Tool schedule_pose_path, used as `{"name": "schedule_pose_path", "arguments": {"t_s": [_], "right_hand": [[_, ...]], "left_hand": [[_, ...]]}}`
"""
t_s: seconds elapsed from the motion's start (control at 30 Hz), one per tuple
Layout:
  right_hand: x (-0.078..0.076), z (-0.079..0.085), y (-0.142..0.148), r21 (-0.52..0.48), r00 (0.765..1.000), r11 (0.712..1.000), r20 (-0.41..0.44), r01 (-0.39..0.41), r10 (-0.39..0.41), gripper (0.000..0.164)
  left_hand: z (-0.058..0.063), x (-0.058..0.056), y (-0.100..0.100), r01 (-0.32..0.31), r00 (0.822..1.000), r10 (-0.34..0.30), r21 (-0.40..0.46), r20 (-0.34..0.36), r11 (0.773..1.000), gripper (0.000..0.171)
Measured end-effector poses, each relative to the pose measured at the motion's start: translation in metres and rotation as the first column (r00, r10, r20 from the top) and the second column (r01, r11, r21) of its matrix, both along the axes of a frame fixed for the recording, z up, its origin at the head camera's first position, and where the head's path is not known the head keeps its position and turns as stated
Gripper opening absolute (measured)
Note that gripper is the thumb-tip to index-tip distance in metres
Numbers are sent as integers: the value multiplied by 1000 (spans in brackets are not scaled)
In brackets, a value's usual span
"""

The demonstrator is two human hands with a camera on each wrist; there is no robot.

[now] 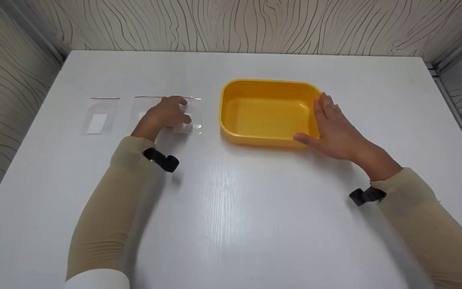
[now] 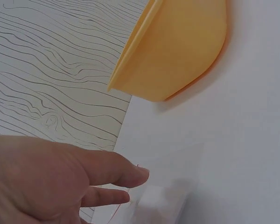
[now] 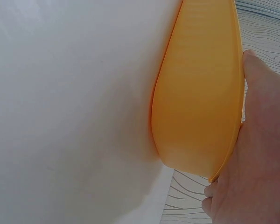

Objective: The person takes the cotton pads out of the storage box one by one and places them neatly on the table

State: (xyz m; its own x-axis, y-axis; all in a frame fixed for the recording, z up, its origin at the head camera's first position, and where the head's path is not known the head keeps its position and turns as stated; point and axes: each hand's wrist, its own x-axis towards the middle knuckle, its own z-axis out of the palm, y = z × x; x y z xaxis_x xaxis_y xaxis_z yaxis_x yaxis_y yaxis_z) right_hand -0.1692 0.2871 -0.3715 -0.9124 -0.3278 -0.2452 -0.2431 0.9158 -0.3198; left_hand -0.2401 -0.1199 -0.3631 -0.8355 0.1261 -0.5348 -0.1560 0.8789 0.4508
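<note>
My left hand (image 1: 167,112) hovers low over clear zip bags (image 1: 198,114), its thumb and forefinger spread apart and nothing pinched between them. A red strip runs along the bags' top edge, and a white piece (image 2: 154,203) shows inside one. The hand covers part of these bags. At the right end of a yellow plastic tub (image 1: 271,116), my right hand (image 1: 337,132) rests with straight fingers along the outer side and its thumb on the near rim. The tub stands upright, and its visible inside holds nothing.
Another clear zip bag (image 1: 104,97) with a red strip and a white piece (image 1: 97,123) inside lies farther left. All this is on a white table (image 1: 223,208). Wood-patterned panels (image 1: 247,26) stand behind the table and at both sides.
</note>
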Motion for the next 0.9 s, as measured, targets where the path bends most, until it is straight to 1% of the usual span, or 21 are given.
{"name": "schedule_pose_path", "arguments": {"t_s": [0.1, 0.2, 0.37, 0.47, 0.7, 0.9], "right_hand": [[0, 0, 0, -1, 1000, 1000, 3, 0, 0, 117], [0, 0, 1, -6, 1000, 1000, 4, 1, -1, 117], [1, -2, 1, -18, 1000, 1000, 8, 7, -6, 117], [1, -2, 1, -15, 1000, 1000, 5, 8, -8, 118], [1, -1, 0, 0, 1000, 1000, 1, 9, -9, 118], [0, -1, 0, 20, 1000, 1000, -5, 9, -9, 118]], "left_hand": [[1, 1, 0, 36, 999, -36, -21, -17, 999, 67], [2, 2, 1, 57, 998, -58, -36, -22, 998, 69], [4, 3, 1, 73, 997, -73, -51, -2, 996, 72], [4, 3, 0, 83, 997, -83, -58, -4, 995, 72], [6, 3, 1, 76, 997, -76, -66, 4, 995, 70], [8, 2, 1, 44, 999, -42, -92, 30, 995, 67]]}}
